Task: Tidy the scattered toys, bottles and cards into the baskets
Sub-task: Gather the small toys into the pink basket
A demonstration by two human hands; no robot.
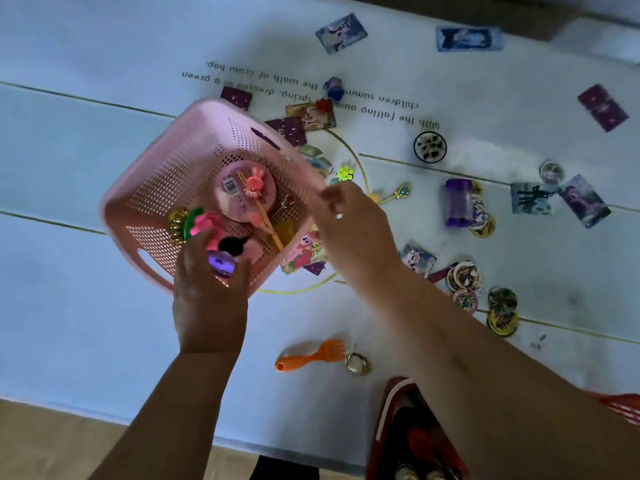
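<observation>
Pink basket (180,174) — pale printed mat (86,323), scattered cards (341,32)

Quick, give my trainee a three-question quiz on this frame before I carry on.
1. True or false: the orange fork lies inside the pink basket.
2. Which hand holds the purple toy over the basket: A left, B right?
3. Fill in: the purple bottle lies on its ____ on the mat.

Key: 1 false, it lies on the mat near the basket. 2 A, the left hand; the right hand is at the basket's rim. 3 side.
</observation>
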